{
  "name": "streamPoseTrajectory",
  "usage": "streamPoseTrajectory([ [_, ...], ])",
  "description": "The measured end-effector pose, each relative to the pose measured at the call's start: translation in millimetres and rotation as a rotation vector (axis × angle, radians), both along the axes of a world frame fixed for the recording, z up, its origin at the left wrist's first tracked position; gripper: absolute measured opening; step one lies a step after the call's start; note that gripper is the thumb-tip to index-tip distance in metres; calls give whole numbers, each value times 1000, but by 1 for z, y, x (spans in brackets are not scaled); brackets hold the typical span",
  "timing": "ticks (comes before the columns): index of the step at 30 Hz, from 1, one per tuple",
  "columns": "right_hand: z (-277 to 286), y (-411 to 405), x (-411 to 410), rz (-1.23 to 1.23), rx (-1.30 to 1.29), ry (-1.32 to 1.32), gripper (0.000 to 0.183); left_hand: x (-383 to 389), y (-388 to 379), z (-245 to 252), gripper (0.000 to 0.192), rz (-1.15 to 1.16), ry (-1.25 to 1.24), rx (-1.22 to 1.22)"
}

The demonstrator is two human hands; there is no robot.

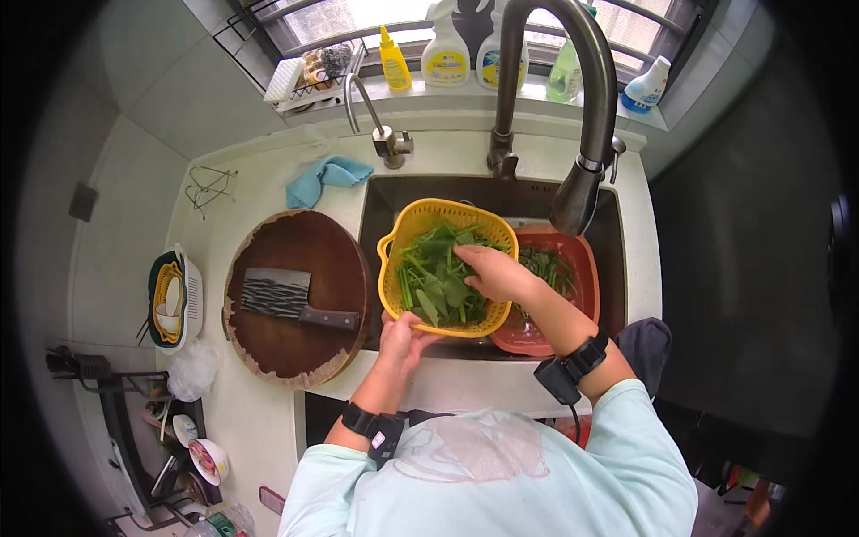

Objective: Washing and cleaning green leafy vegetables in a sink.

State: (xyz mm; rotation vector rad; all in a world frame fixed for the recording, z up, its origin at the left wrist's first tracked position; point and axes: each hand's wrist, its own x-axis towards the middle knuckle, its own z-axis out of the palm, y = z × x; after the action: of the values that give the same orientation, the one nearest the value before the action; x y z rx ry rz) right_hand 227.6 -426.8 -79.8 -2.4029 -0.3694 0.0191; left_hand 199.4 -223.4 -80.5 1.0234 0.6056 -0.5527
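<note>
A yellow plastic colander (pixel 405 218) full of leafy greens (pixel 439 275) is over the left part of the sink (pixel 614 268). My left hand (pixel 402 341) grips its near rim, fingers beneath and thumb on top. My right hand (pixel 493 272) reaches in from the right, its fingertips touching the leaves; whether it pinches any is unclear. To the right, partly under the colander, a red plastic basin (pixel 582 252) holds water and more greens (pixel 547 265). On the left, a cleaver (pixel 278 295) with a dark wooden handle lies on a round wooden chopping block (pixel 288 356).
A large pull-down faucet (pixel 577 194) arches over the sink's right side. Behind the sink stand a small tap (pixel 390 144) and a light blue cloth (pixel 322 181). Cleaning bottles (pixel 446 60) line the windowsill. A dish rack (pixel 191 299) is at the far left.
</note>
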Motion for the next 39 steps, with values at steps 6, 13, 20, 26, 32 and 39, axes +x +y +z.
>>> streamPoseTrajectory([
  [6,15,-64,-1,-488,641,195,25,7,9,-20,35,8,22,-66],
  [13,-142,-194,-49,-559,-76,583,66,19,9,-3,40,2,25,-84],
  [20,-160,-113,-32,-608,83,612,121,19,15,-8,41,41,58,-70],
  [26,-164,-68,-23,-113,-165,741,113,18,16,-10,38,18,44,-91],
  [32,-152,-53,-58,139,-364,847,86,17,16,-16,42,34,50,-92],
  [39,-109,-98,-68,73,-137,748,48,11,24,-19,42,54,33,-132],
])
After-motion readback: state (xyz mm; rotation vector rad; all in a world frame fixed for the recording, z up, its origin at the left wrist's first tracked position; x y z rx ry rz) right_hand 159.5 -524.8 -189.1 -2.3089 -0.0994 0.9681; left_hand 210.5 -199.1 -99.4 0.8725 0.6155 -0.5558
